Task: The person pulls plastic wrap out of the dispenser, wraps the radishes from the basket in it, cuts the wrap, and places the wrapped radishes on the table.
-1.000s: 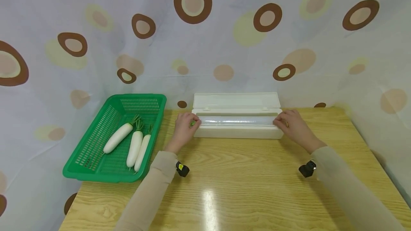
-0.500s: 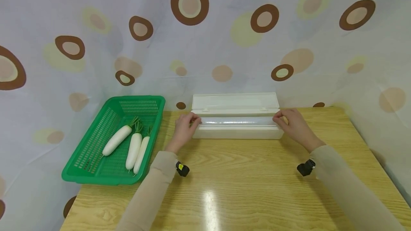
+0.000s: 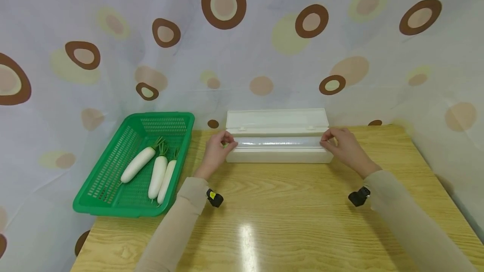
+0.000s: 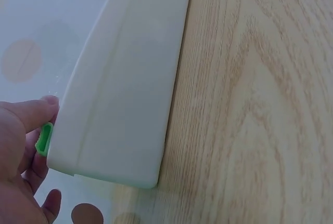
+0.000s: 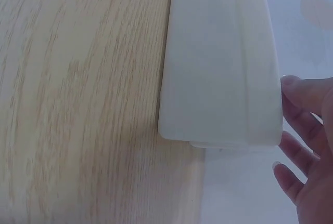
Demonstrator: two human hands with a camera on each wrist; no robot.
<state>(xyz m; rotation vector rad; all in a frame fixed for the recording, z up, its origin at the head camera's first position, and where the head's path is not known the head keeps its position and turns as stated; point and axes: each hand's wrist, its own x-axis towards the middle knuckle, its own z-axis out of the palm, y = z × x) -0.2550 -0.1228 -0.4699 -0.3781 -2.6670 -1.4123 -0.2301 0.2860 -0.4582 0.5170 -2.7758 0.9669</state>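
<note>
A long white cling film dispenser box (image 3: 280, 157) stands at the back of the table with its lid (image 3: 277, 119) raised. Across its top lies clear, shiny cling film (image 3: 277, 142). My left hand (image 3: 216, 150) pinches the film's left end, thumb against forefinger. At the right end, my right hand (image 3: 345, 148) pinches the film the same way. In the left wrist view, a small green slider (image 4: 44, 139) shows beside the fingers at the box's end. The wrist views show mostly the box's front wall (image 5: 208, 63), which hides the film.
To the left, a green plastic basket (image 3: 85, 198) holds three white radishes (image 3: 138, 165) with green stems. A patterned curtain (image 3: 261, 53) hangs right behind the box. The wooden table (image 3: 287, 213) extends in front of it.
Both hands stay at the ends of the film, with only slight finger shifts. The whole head view has moved a little. Box, lid and basket stand as before.
</note>
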